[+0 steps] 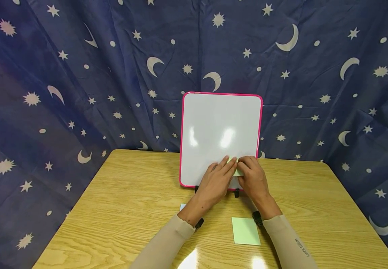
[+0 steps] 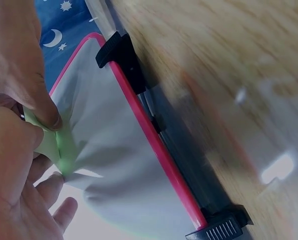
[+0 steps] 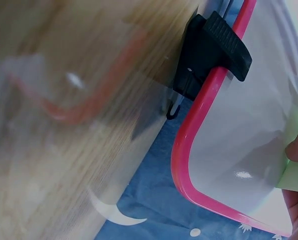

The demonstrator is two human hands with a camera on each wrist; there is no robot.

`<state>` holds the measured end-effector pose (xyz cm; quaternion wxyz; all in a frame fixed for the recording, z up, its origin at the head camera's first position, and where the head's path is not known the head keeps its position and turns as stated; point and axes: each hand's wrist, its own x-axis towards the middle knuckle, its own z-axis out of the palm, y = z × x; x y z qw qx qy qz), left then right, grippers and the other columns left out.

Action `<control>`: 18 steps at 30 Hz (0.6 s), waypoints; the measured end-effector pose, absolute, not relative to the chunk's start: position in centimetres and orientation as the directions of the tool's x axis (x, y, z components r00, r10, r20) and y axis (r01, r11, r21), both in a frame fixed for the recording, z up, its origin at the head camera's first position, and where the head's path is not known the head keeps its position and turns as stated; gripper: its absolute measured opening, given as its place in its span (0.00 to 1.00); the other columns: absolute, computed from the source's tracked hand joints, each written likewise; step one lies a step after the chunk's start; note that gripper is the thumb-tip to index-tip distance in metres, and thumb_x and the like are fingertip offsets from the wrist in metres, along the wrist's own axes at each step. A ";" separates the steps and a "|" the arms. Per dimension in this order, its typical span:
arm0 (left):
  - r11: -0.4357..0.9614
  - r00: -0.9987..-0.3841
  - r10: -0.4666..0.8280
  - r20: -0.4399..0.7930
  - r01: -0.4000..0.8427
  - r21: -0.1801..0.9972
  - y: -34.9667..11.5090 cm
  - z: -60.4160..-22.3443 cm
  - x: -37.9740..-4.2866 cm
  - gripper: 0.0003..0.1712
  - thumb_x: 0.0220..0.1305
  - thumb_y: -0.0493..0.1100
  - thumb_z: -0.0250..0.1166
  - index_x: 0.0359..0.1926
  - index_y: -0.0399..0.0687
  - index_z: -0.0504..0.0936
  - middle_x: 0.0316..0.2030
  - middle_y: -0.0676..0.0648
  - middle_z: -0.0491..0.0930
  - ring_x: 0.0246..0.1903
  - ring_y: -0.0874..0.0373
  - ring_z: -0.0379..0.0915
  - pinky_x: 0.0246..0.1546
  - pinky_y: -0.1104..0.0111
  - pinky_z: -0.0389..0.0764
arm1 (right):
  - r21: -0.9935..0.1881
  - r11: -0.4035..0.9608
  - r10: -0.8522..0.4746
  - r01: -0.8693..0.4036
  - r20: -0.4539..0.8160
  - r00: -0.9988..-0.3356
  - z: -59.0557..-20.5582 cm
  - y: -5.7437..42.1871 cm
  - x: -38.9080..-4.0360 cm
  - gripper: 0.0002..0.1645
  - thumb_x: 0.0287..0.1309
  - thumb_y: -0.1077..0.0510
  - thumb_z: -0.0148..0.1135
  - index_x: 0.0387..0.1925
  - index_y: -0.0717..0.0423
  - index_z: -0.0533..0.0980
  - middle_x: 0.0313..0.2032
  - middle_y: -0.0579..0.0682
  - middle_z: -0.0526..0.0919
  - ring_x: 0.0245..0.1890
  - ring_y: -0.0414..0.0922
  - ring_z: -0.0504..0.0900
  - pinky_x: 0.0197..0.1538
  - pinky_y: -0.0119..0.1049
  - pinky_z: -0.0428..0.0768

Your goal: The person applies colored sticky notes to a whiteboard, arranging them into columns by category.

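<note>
A whiteboard [image 1: 214, 116] with a pink frame stands upright at the table's back, held by black clip feet [image 3: 211, 52]. A pale green sticky note [image 1: 238, 173] is at the board's lower right, partly covered by both hands. My left hand [image 1: 214, 183] rests on the note's left part with its fingers extended. At the right edge my right hand [image 1: 254, 178] pinches the note; in the right wrist view the thumb lies over the green paper [image 3: 295, 177] with fingers behind it. The left wrist view shows the note [image 2: 65, 150] bent away from the board.
On the wooden table [image 1: 130, 209] lies a light green square of sticky notes [image 1: 245, 231], near the right wrist. A light blue paper [image 1: 182, 206] peeks out beside the left forearm. Behind hangs a dark blue curtain [image 1: 130, 67] with moons and stars.
</note>
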<state>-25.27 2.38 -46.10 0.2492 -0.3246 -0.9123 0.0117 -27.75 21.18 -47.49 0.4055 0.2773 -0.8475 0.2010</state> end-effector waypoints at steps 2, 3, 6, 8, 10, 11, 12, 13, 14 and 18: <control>0.787 -0.663 0.601 0.446 0.588 -0.186 2.4 -46.1 -25.2 0.30 0.84 0.47 0.54 0.81 0.53 0.65 0.80 0.54 0.62 0.80 0.55 0.55 0.71 0.58 0.69 | -0.117 0.763 -0.311 -0.636 0.797 -0.519 -47.5 21.2 -27.7 0.16 0.45 0.79 0.69 0.35 0.62 0.83 0.42 0.56 0.84 0.47 0.55 0.81 0.50 0.50 0.84; 0.785 -0.663 0.603 0.444 0.591 -0.184 2.4 -46.1 -25.2 0.30 0.84 0.47 0.54 0.81 0.53 0.65 0.80 0.54 0.62 0.80 0.55 0.55 0.71 0.58 0.69 | -0.116 0.761 -0.312 -0.639 0.797 -0.517 -47.5 21.2 -27.8 0.15 0.45 0.79 0.68 0.34 0.62 0.83 0.42 0.56 0.84 0.47 0.56 0.81 0.50 0.50 0.84; 0.783 -0.667 0.606 0.434 0.596 -0.177 2.3 -46.2 -25.2 0.30 0.84 0.47 0.53 0.82 0.53 0.64 0.81 0.53 0.61 0.81 0.55 0.54 0.72 0.57 0.69 | -0.115 0.754 -0.315 -0.646 0.801 -0.510 -47.5 21.2 -27.8 0.16 0.44 0.80 0.68 0.33 0.62 0.82 0.42 0.56 0.84 0.47 0.55 0.81 0.50 0.50 0.84; 0.783 -0.673 0.606 0.424 0.598 -0.169 2.3 -46.2 -25.1 0.30 0.85 0.48 0.52 0.82 0.53 0.63 0.81 0.54 0.60 0.81 0.55 0.53 0.72 0.57 0.68 | -0.111 0.751 -0.317 -0.651 0.805 -0.502 -47.6 21.2 -27.9 0.16 0.42 0.80 0.68 0.33 0.62 0.82 0.42 0.56 0.84 0.46 0.56 0.81 0.50 0.50 0.84; 0.784 -0.676 0.605 0.421 0.599 -0.164 2.3 -46.2 -25.1 0.30 0.85 0.49 0.51 0.82 0.53 0.62 0.81 0.54 0.60 0.81 0.55 0.53 0.73 0.57 0.67 | -0.112 0.747 -0.317 -0.655 0.806 -0.499 -47.6 21.2 -27.9 0.17 0.41 0.81 0.68 0.33 0.62 0.82 0.42 0.56 0.84 0.46 0.56 0.81 0.50 0.51 0.84; 0.784 -0.679 0.604 0.418 0.600 -0.160 2.3 -46.2 -25.1 0.31 0.86 0.49 0.51 0.83 0.53 0.62 0.81 0.53 0.59 0.81 0.55 0.52 0.73 0.57 0.67 | -0.111 0.746 -0.318 -0.656 0.806 -0.498 -47.6 21.2 -27.9 0.18 0.40 0.81 0.68 0.33 0.62 0.83 0.42 0.56 0.84 0.46 0.56 0.81 0.50 0.51 0.84; 0.784 -0.679 0.603 0.419 0.600 -0.158 2.3 -46.2 -25.1 0.31 0.85 0.50 0.51 0.83 0.52 0.62 0.81 0.53 0.59 0.81 0.55 0.52 0.73 0.57 0.67 | -0.111 0.747 -0.319 -0.656 0.805 -0.500 -47.6 21.2 -27.8 0.18 0.40 0.81 0.69 0.33 0.62 0.83 0.42 0.56 0.84 0.46 0.56 0.81 0.50 0.51 0.84; 0.784 -0.679 0.604 0.418 0.600 -0.158 2.3 -46.2 -25.1 0.32 0.85 0.52 0.51 0.83 0.52 0.62 0.82 0.53 0.59 0.82 0.55 0.52 0.73 0.57 0.67 | -0.114 0.747 -0.319 -0.655 0.803 -0.504 -47.6 21.2 -27.8 0.18 0.40 0.80 0.69 0.33 0.62 0.83 0.42 0.56 0.84 0.46 0.56 0.81 0.50 0.51 0.84; 0.783 -0.680 0.605 0.415 0.601 -0.157 2.3 -46.2 -25.0 0.33 0.84 0.53 0.52 0.83 0.52 0.62 0.82 0.53 0.59 0.82 0.55 0.51 0.73 0.57 0.66 | -0.117 0.749 -0.318 -0.653 0.800 -0.508 -47.6 21.2 -27.8 0.18 0.40 0.80 0.69 0.34 0.62 0.83 0.42 0.56 0.84 0.47 0.56 0.81 0.50 0.51 0.84; 0.784 -0.693 0.609 0.385 0.601 -0.157 2.2 -46.3 -25.0 0.38 0.81 0.58 0.56 0.83 0.51 0.60 0.83 0.52 0.55 0.82 0.54 0.48 0.75 0.57 0.64 | -0.117 0.760 -0.317 -0.639 0.793 -0.521 -47.5 21.4 -27.6 0.19 0.39 0.79 0.70 0.35 0.63 0.82 0.43 0.56 0.83 0.47 0.56 0.80 0.50 0.51 0.84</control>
